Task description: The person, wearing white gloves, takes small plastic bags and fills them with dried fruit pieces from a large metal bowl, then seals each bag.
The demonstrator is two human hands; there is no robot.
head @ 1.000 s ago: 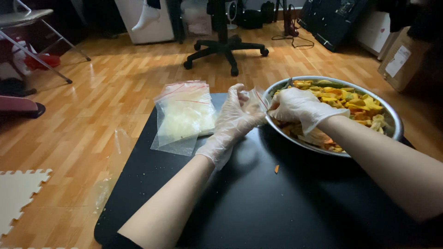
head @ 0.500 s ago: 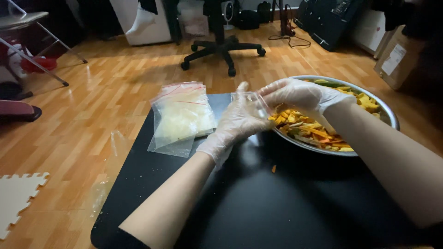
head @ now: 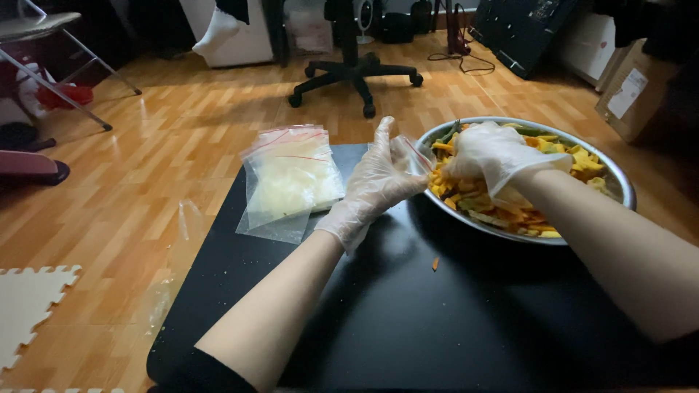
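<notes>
The gloved left hand [head: 375, 182] pinches a small clear bag [head: 408, 154] at its edge, fingers [head: 384, 135] upright, the bag held just beside the rim of the metal bowl [head: 619, 182]; the gloved right hand [head: 499, 156] is clenched on a clump of orange chips [head: 466, 193] over the bowl, touching the bag's mouth; a pile of clear bags [head: 291, 182] lies on the black surface [head: 437, 320], left of the hands.
</notes>
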